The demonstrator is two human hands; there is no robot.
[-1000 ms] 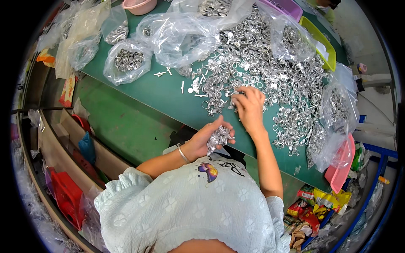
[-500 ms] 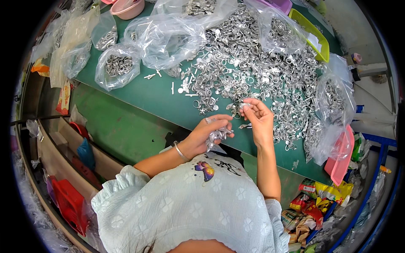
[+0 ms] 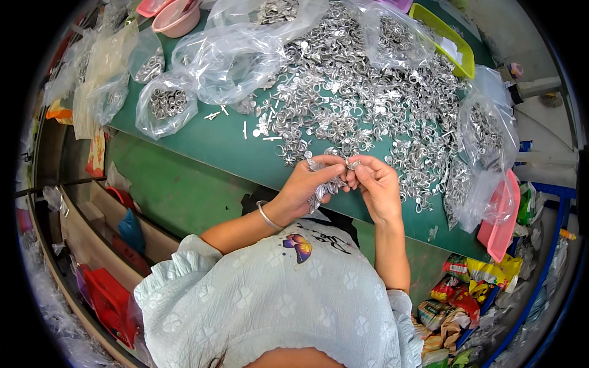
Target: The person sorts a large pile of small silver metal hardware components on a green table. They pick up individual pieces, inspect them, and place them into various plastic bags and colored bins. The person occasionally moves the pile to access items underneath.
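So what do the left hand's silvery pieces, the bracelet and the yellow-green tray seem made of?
Silvery pieces: probably metal, semi-shiny, given their grey sheen; coated plastic isn't ruled out. Bracelet: likely polished metal, from its bright, smooth band. Yellow-green tray: seemingly moulded plastic, smooth, evenly coloured.

We count two hands, one left hand (image 3: 304,187) and one right hand (image 3: 379,184), and one bracelet (image 3: 268,216). On one green table (image 3: 227,147) we record one broad heap of silver pieces (image 3: 368,92), too many to number singly. We tally two pinkish bowls (image 3: 176,24), one yellow-green tray (image 3: 467,58), one pink tray (image 3: 500,221) and one purple container (image 3: 400,5). Loose thin bars (image 3: 245,130) number at least four and clear plastic bags (image 3: 230,67) at least six; overlap leaves both exact figures uncertain. We further note one red basket (image 3: 107,300) and one printed butterfly (image 3: 297,247) on one shirt (image 3: 276,300).
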